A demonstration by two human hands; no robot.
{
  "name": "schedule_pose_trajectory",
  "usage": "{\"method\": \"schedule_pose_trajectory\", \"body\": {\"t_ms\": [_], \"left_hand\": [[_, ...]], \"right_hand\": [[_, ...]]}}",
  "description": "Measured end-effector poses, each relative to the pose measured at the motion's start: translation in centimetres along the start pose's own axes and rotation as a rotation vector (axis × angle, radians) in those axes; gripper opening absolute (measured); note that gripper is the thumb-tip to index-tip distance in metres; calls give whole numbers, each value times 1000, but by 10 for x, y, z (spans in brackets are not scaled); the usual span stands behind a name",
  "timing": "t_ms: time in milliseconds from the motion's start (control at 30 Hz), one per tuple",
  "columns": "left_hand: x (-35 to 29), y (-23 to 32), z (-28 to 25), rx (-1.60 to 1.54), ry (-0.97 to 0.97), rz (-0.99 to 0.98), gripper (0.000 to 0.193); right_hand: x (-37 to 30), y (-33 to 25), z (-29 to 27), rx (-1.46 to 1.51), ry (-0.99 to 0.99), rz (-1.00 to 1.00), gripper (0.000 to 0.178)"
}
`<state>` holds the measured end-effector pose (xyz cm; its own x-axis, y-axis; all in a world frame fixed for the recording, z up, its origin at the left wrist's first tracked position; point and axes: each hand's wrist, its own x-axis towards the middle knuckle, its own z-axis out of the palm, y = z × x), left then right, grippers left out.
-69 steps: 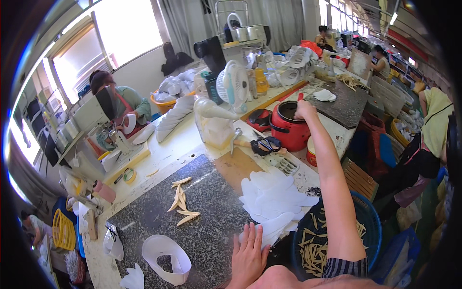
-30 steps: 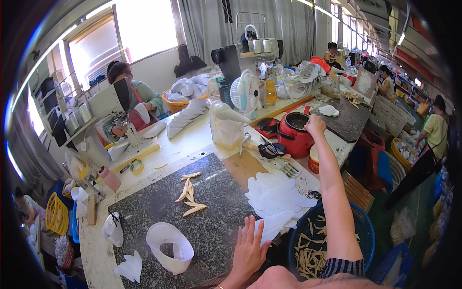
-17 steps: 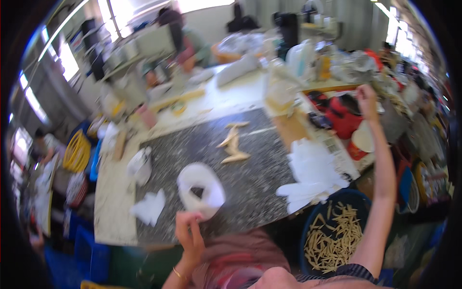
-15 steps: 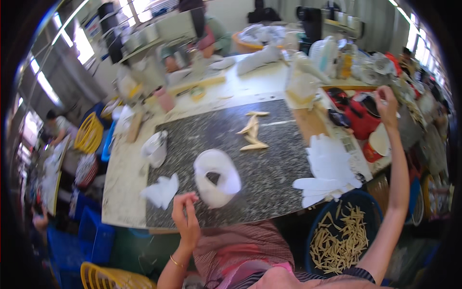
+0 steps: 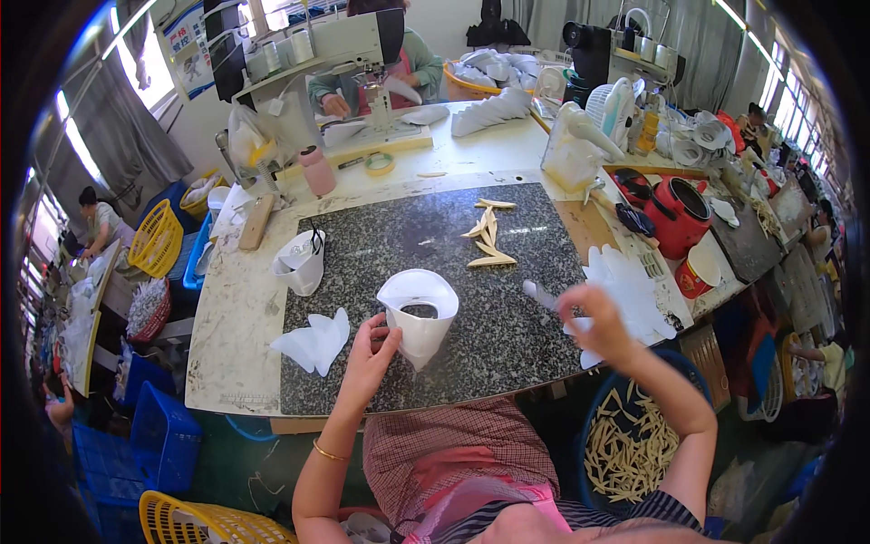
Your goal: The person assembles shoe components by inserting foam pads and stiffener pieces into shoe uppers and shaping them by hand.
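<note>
On the dark speckled slab (image 5: 489, 335) a white shoe upper (image 5: 424, 337) stands with its rounded opening facing up. My left hand (image 5: 370, 349) grips its left side between thumb and fingers. To the right, my right hand (image 5: 600, 325) is over the slab's right edge, beside the white cut pieces (image 5: 625, 281). Its fingers are curled together, with a small pale strip-like thing (image 5: 541, 294) sticking out to the left; blur hides its kind. Several tan strips (image 5: 490, 236) lie on the slab beyond the upper. White petal-shaped pieces (image 5: 314, 341) are left of my left hand.
A white cup-like container (image 5: 299, 263) stands at the slab's left. A blue tub (image 5: 589, 453) of tan strips sits below at right. A red pot (image 5: 680, 218) and paper cup (image 5: 699, 272) are at far right. Across the table, a person works at a sewing machine (image 5: 376, 91).
My right hand has come from the far right by the red pot back to the slab's right side. My left hand has closed on the upper, which now stands more upright.
</note>
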<state>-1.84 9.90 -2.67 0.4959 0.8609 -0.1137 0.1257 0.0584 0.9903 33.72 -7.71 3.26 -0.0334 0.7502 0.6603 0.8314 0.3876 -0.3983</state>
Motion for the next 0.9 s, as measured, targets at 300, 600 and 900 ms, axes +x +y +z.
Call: {"method": "schedule_pose_trajectory", "body": {"t_ms": [300,600,900], "left_hand": [[1,21,29,93,19,70,81],[-11,19,33,-91,49,69,89],[-27,-6,-5,433,-226,531,55]], "right_hand": [[-19,-62,23,-20,-328,20,45],[40,-65,116,348,-194,146,24],[-8,-73,129,66,-207,-358,21]]}}
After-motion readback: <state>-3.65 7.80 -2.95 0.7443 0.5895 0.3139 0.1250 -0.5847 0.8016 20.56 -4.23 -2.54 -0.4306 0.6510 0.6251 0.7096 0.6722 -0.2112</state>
